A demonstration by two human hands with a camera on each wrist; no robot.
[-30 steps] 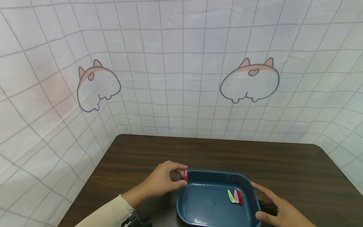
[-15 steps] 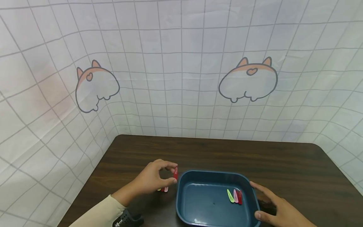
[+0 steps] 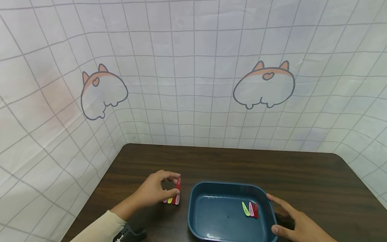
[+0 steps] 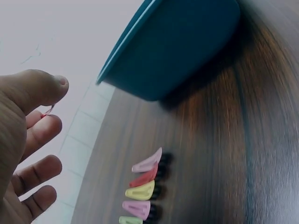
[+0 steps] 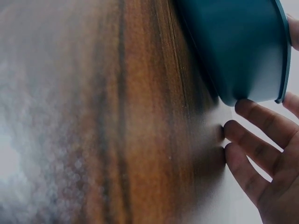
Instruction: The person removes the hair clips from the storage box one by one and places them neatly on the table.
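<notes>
My left hand pinches a red snap hair clip between thumb and fingertips, above the table left of the blue tray. In the left wrist view only a thin red sliver of that clip shows. Under the hand, a row of hair clips lies on the table: a pink clip, a red clip, a yellow clip, another pink one and a green one. Around the right corner of the tray, my right hand spreads with loosely straight fingers, its fingertips touching the outer wall.
Inside the tray, toward its right side, lie a green clip, a pink clip and a red clip. The dark wood table ends at a gridded white curtain. A black strap sits at my left wrist.
My left hand has moved left with the red hair clip, from the tray's rim to above the row of clips, uncovering part of it. The right hand has stayed at the tray.
</notes>
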